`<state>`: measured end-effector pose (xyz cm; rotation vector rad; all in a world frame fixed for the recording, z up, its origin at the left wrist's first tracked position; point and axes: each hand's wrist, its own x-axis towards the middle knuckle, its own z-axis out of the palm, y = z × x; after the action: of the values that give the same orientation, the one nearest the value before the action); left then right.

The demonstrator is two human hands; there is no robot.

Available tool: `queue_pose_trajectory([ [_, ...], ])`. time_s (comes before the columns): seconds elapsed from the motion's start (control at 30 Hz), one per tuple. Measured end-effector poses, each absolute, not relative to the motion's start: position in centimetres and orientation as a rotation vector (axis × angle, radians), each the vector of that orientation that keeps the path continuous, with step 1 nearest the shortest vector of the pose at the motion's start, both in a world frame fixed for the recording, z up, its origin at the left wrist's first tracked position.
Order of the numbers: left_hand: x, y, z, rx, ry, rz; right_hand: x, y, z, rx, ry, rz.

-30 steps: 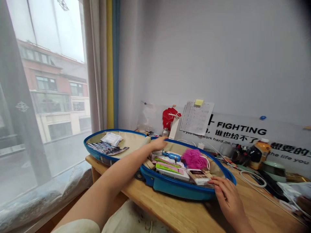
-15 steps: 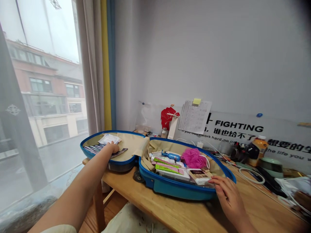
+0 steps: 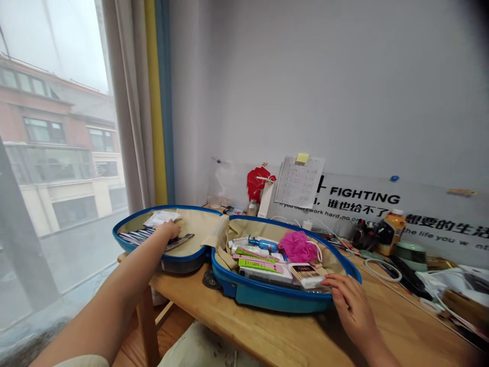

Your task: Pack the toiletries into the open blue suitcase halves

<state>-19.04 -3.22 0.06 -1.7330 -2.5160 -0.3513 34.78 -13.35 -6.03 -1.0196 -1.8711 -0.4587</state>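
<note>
A blue suitcase [image 3: 282, 302] with a beige lining lies spread apart on a wooden table. My left hand [image 3: 171, 230] reaches into its left half, beside a white packet [image 3: 162, 218] and a row of striped packets [image 3: 132, 237]. A dark flat strip [image 3: 179, 241] lies just below that hand; its fingers are largely hidden. My right hand [image 3: 347, 294] rests with extended fingers at the right half's front rim, by a pack of cotton swabs [image 3: 305, 275]. Also in that half are a pink bath puff [image 3: 298, 247], a blue bottle [image 3: 264, 244] and green-and-pink boxes [image 3: 260, 265].
On the wooden table [image 3: 298, 336], a white cable [image 3: 382, 270], an orange-labelled bottle [image 3: 391, 232] and a green-lidded container [image 3: 410, 255] stand or lie to the right. A curtained window is at left. Papers [image 3: 300, 181] and a lettered banner hang on the wall behind.
The view has turned slightly right, so everything sits further left in the picture. My left hand stays over the left half's packets, and my right hand remains at the rim.
</note>
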Motion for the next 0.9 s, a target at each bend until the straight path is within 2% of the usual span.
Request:
queue_pose_trajectory([
  [0.17,-17.3,-3.4,3.6,-1.690,-2.410,-0.533,34.6,-13.5,-5.9,-1.008,-1.879,-0.470],
  [0.43,-9.4,-4.0,8.5,-1.943,-1.921,-0.775,34.5,-13.5,-5.8,-0.978,-1.879,-0.495],
  [0.57,-4.3,-4.0,7.5,-2.234,-1.674,-0.688,34.6,-13.4,-5.8,-0.992,-1.887,-0.490],
  [0.73,0.1,-4.2,3.7,-2.734,-1.321,-0.300,34.9,-13.2,-6.1,-0.990,-1.894,-0.477],
  [0.9,0.9,-4.4,1.2,-2.912,-1.266,-0.094,35.0,-13.1,-6.4,-1.028,-1.885,-0.456],
])
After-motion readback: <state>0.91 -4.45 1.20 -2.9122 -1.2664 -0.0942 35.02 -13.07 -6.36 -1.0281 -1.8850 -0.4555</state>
